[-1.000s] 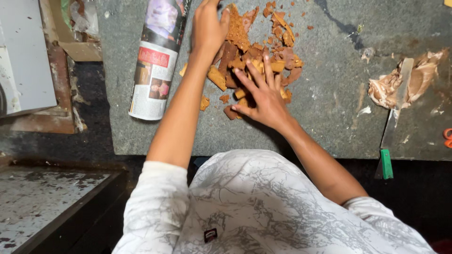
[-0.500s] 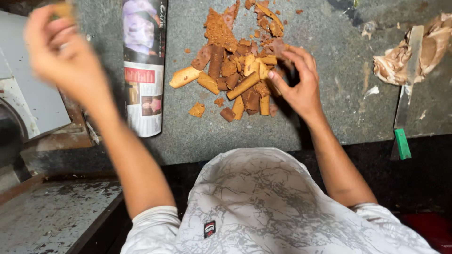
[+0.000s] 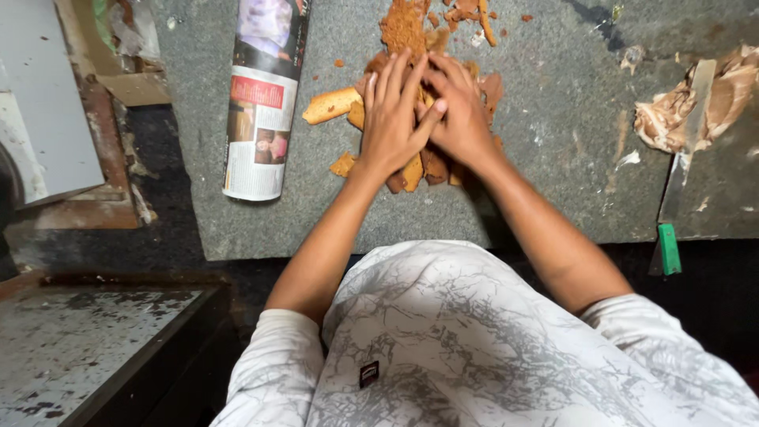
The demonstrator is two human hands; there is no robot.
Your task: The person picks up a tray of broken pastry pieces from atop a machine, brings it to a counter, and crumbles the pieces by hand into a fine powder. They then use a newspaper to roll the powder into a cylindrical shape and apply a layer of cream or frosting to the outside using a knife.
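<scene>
Grey stone desk (image 3: 553, 158), top centre of the frame: both forearms reach up from the bottom edge and the hands meet over a heap of orange-brown broken pieces (image 3: 407, 32). Left hand (image 3: 393, 119) lies flat, fingers spread and open, on the pieces; right hand (image 3: 458, 111) curls beside it, thumb touching the left, whether it grips any piece cannot be told. One rolled magazine (image 3: 265, 95), printed red and white, lies upper left. One green-handled scraper (image 3: 678, 174) rests at right across a tan putty-like lump (image 3: 731, 91).
</scene>
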